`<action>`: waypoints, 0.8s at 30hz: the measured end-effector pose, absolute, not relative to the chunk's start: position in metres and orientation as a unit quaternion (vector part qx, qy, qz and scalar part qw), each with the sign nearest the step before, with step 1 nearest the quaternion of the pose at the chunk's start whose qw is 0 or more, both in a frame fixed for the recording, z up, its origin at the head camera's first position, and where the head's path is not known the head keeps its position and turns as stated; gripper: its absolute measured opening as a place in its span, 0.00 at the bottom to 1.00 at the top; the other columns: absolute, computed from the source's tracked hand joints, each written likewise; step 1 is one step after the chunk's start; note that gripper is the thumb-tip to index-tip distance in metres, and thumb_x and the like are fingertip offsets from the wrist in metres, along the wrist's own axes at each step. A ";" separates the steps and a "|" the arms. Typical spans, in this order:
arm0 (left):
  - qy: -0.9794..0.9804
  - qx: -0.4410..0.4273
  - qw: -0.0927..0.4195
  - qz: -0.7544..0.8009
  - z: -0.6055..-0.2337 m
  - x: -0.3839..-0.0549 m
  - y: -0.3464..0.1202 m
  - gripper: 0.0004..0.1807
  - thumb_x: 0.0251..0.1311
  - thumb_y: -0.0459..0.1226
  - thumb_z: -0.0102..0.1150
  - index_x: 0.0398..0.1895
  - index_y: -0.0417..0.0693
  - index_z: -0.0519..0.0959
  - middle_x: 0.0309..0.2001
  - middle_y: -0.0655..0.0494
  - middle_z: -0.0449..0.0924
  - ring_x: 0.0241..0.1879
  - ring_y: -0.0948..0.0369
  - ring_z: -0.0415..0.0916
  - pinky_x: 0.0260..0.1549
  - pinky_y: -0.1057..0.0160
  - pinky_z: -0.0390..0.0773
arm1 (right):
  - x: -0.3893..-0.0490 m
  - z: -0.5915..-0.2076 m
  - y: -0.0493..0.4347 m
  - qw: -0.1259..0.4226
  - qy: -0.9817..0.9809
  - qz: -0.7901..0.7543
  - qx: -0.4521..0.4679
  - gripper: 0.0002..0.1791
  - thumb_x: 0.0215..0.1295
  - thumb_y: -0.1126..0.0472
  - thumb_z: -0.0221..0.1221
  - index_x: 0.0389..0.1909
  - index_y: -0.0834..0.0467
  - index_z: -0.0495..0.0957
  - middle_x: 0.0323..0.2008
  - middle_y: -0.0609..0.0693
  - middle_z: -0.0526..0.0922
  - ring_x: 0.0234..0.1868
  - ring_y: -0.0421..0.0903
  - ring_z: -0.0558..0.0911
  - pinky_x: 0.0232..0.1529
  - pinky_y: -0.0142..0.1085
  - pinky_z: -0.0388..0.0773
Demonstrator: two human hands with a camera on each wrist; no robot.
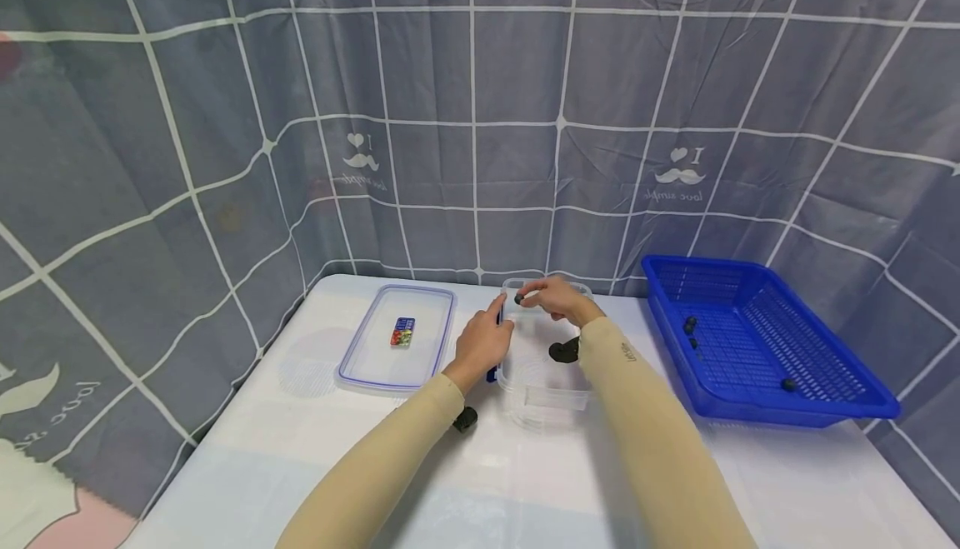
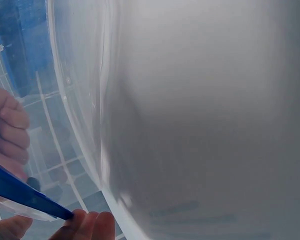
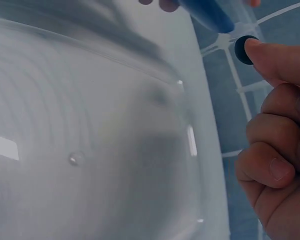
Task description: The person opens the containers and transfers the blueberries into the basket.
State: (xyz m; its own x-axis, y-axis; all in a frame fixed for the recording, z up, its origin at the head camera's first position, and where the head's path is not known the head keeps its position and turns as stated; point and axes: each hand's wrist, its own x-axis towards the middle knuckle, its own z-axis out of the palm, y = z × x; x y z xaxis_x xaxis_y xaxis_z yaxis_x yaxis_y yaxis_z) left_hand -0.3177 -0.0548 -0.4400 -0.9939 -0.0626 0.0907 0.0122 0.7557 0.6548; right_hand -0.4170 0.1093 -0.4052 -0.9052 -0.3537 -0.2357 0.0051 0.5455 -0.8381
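Note:
A clear plastic box (image 1: 536, 374) with blue side clips stands on the table. At its left wall, my left hand (image 1: 482, 343) grips the rim beside a blue clip (image 2: 27, 192), fingertips (image 2: 104, 225) near the clip's end. My right hand (image 1: 558, 299) is over the box's far part. Between thumb and index finger it pinches a small dark round piece (image 3: 244, 50), its other fingers curled in. The piece is held above the far left corner of the box, close to the left index finger. What kind of piece it is, I cannot tell.
Left of the box lies a clear lid (image 1: 360, 357) with a blue edge and a colourful label (image 1: 402, 331). A blue plastic basket (image 1: 772, 407) stands at the right, holding several small dark pieces (image 1: 788, 384). A grey checked curtain (image 1: 517, 166) hangs behind the white table (image 1: 525, 482).

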 end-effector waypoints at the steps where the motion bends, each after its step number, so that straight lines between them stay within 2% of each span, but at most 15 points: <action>1: -0.936 0.014 0.053 -0.349 -0.440 -0.318 -0.055 0.30 0.75 0.49 0.42 0.80 0.65 0.57 0.60 0.42 0.76 0.53 0.45 0.78 0.42 0.44 0.78 | -0.417 -0.403 0.111 0.192 0.859 -0.463 -0.106 0.21 0.67 0.58 0.64 0.60 0.54 0.80 0.09 0.42 0.57 0.11 0.39 0.51 0.18 0.33 0.55; 4: -0.935 0.015 0.051 -0.350 -0.439 -0.317 -0.055 0.31 0.75 0.49 0.43 0.80 0.65 0.57 0.61 0.42 0.76 0.54 0.45 0.78 0.44 0.43 0.78 | -0.418 -0.395 0.118 0.189 0.862 -0.456 -0.117 0.22 0.68 0.58 0.64 0.62 0.55 0.79 0.11 0.41 0.61 0.11 0.40 0.51 0.18 0.34 0.56; 9: -0.934 0.016 0.056 -0.352 -0.439 -0.317 -0.055 0.30 0.75 0.49 0.43 0.79 0.66 0.58 0.62 0.42 0.75 0.56 0.45 0.77 0.47 0.42 0.78 | -0.417 -0.380 0.132 0.181 0.866 -0.448 -0.127 0.22 0.69 0.57 0.63 0.63 0.53 0.79 0.13 0.42 0.60 0.11 0.40 0.50 0.18 0.35 0.56; 11: -0.934 0.014 0.058 -0.353 -0.440 -0.317 -0.054 0.30 0.75 0.49 0.43 0.79 0.66 0.58 0.62 0.42 0.75 0.56 0.45 0.77 0.47 0.42 0.78 | -0.416 -0.375 0.139 0.173 0.871 -0.442 -0.130 0.22 0.68 0.57 0.63 0.62 0.53 0.80 0.17 0.42 0.65 0.11 0.40 0.51 0.18 0.35 0.58; 16: -0.934 0.011 0.062 -0.352 -0.440 -0.317 -0.054 0.30 0.75 0.49 0.42 0.79 0.66 0.58 0.61 0.42 0.76 0.55 0.46 0.78 0.45 0.44 0.78 | -0.415 -0.361 0.159 0.155 0.879 -0.433 -0.128 0.22 0.68 0.55 0.64 0.62 0.52 0.80 0.36 0.50 0.78 0.13 0.41 0.54 0.19 0.35 0.60; 19: -0.933 0.009 0.064 -0.354 -0.441 -0.317 -0.054 0.30 0.75 0.49 0.41 0.79 0.66 0.58 0.61 0.42 0.76 0.54 0.46 0.78 0.43 0.45 0.78 | -0.415 -0.354 0.174 0.150 0.885 -0.421 -0.128 0.23 0.68 0.54 0.64 0.63 0.52 0.79 0.46 0.56 0.79 0.17 0.39 0.57 0.23 0.35 0.63; 22: -0.932 0.009 0.065 -0.357 -0.441 -0.317 -0.055 0.30 0.75 0.48 0.41 0.79 0.65 0.58 0.60 0.42 0.76 0.54 0.46 0.78 0.43 0.44 0.78 | -0.414 -0.347 0.190 0.146 0.890 -0.413 -0.126 0.25 0.68 0.53 0.63 0.65 0.53 0.78 0.58 0.56 0.77 0.17 0.39 0.57 0.24 0.36 0.64; 24: -0.931 0.010 0.064 -0.358 -0.442 -0.316 -0.055 0.30 0.75 0.48 0.41 0.79 0.65 0.58 0.60 0.42 0.76 0.54 0.46 0.78 0.44 0.44 0.78 | -0.413 -0.344 0.202 0.147 0.892 -0.410 -0.123 0.25 0.69 0.53 0.63 0.65 0.53 0.77 0.62 0.57 0.75 0.16 0.38 0.58 0.24 0.36 0.64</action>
